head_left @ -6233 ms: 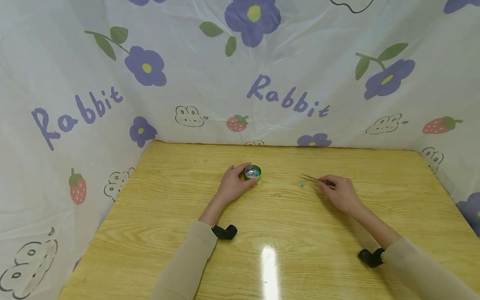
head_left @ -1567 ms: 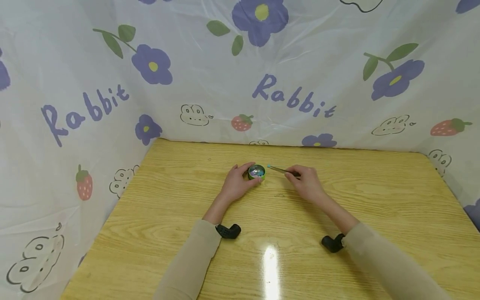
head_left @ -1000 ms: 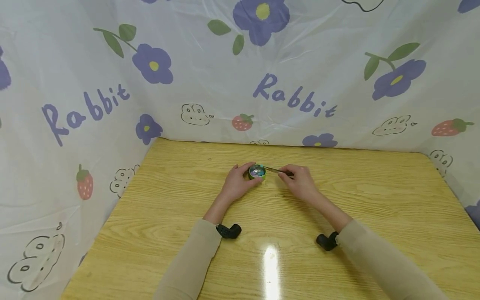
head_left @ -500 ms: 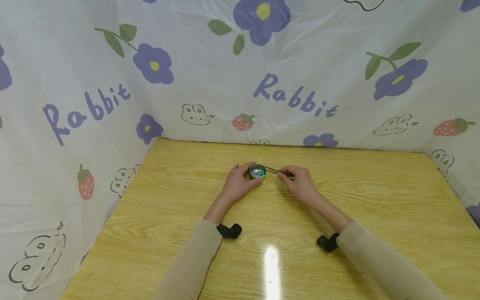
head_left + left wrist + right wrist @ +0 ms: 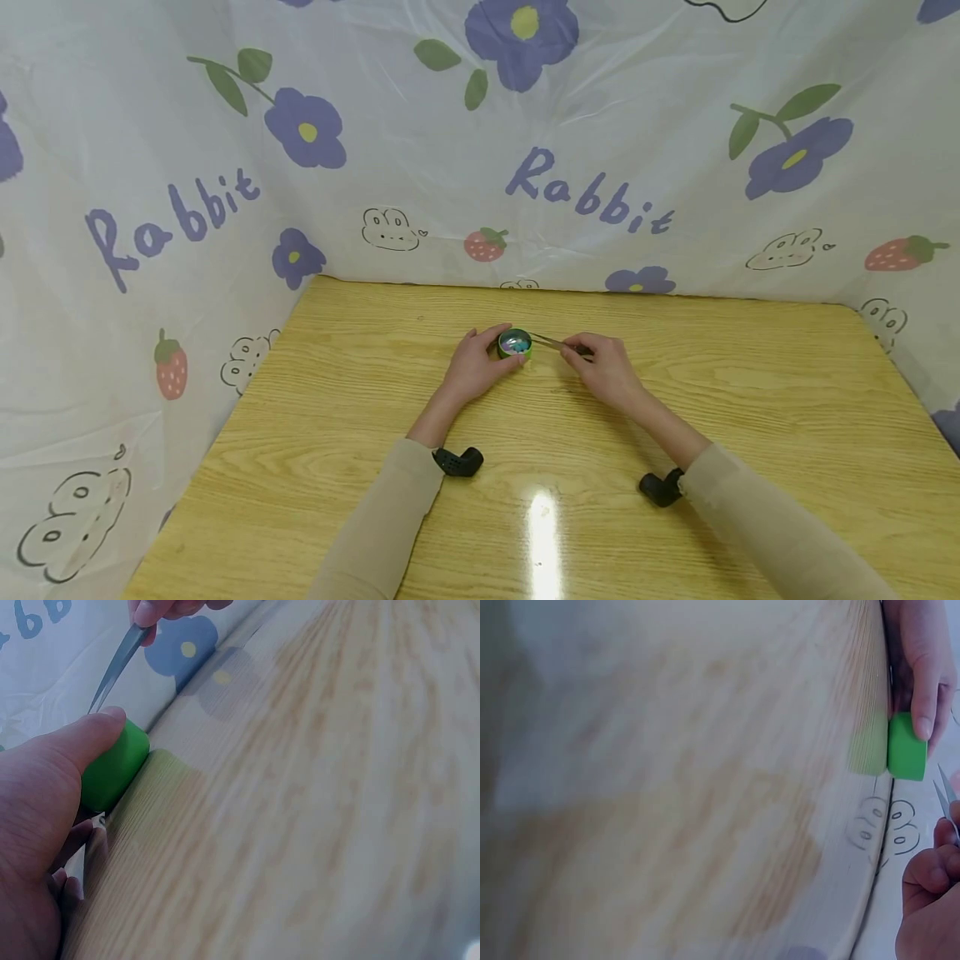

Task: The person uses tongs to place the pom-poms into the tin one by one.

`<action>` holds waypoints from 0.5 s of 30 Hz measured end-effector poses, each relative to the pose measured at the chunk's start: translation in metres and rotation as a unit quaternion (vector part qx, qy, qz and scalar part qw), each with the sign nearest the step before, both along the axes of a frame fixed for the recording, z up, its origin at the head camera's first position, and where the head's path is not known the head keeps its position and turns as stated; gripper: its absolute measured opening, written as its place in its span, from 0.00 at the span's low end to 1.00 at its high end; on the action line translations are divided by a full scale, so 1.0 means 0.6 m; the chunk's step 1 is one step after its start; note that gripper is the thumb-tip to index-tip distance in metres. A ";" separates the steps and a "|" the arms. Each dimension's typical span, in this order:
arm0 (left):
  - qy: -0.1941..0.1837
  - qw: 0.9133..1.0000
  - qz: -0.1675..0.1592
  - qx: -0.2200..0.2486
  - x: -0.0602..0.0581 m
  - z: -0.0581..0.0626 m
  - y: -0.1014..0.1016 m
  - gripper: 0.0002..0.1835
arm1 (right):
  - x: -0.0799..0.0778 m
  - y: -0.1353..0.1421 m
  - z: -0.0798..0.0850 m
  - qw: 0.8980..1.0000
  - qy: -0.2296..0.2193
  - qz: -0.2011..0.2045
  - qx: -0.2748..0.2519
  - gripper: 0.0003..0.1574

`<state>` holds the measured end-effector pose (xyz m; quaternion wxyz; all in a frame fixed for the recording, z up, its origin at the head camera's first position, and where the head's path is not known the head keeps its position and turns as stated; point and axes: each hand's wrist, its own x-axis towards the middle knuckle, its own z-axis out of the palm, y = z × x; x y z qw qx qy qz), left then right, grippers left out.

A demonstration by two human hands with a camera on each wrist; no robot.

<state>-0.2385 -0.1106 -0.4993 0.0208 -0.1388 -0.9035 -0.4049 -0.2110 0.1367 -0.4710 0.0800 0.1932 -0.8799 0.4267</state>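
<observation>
A small round green container (image 5: 515, 356) stands on the table with its top uncovered; purple and blue bits (image 5: 517, 344) show inside, too small to identify. My left hand (image 5: 471, 372) holds it from the left, thumb on the near side and fingers around the far side. My right hand (image 5: 609, 368) pinches metal tweezers (image 5: 552, 342), their points at the container's right rim. In the right wrist view the tweezers (image 5: 946, 796) have their tips spread, with nothing visible between them. The container's green side wall (image 5: 120, 771) is partly hidden by my thumb in the left wrist view.
The wooden table (image 5: 360, 392) reaches back to a white curtain (image 5: 420, 167) printed with flowers and rabbits. Black wrist devices sit on both sleeves, the left device (image 5: 459, 462) and the right device (image 5: 660, 488).
Earlier a blue bead lay on the table at right; the tweezers then carried it left to the container's rim. It no longer shows at the tips, which have drawn slightly right. My left hand stays put.
</observation>
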 end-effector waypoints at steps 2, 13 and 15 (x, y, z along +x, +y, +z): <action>0.003 1.000 -0.002 0.001 0.000 0.000 0.000 0.37 | 0.000 0.004 -0.002 1.000 0.000 -0.002 0.000 0.11; -0.007 1.000 -0.004 0.005 0.001 0.001 0.000 0.37 | 0.005 0.037 -0.003 1.000 -0.023 -0.019 -0.008 0.14; -0.007 1.000 -0.003 0.005 0.001 0.000 0.001 0.37 | 0.005 0.047 -0.005 0.999 -0.023 -0.025 -0.006 0.14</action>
